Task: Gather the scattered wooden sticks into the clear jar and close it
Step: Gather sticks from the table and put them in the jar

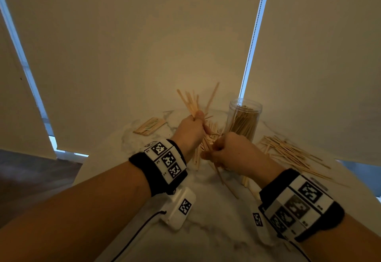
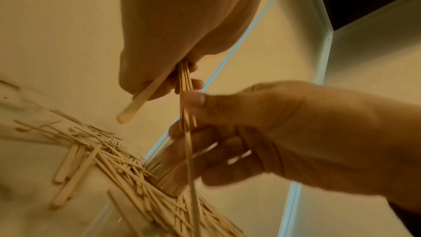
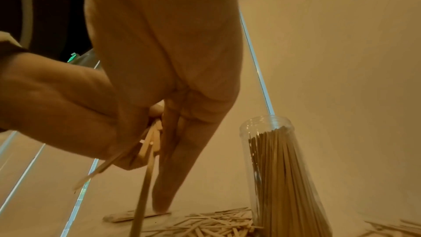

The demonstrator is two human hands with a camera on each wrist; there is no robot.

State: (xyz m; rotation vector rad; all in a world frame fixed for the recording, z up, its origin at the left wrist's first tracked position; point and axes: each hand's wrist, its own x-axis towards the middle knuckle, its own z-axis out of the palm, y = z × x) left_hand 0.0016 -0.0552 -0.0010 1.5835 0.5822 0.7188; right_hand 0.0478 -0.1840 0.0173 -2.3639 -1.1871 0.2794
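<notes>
Pale roller blinds back a white marbled surface in the head view, where the left hand clenches a fan of wooden sticks pointing to 12 o'clock, and the right hand at 4 o'clock from it grips the same bunch lower down. At 2 o'clock stands the clear jar, upright, lidless, already well filled; loose sticks lie spread at 3 o'clock. From the left wrist, the left fingers pinch the bunch while the right hand closes around it beneath. From the right wrist, the jar stands beside more strewn sticks. Light, stiff and smooth, the sticks will likely slide apart; taking the bundle near its middle and tapping the ends level should suit the jar's mouth.
</notes>
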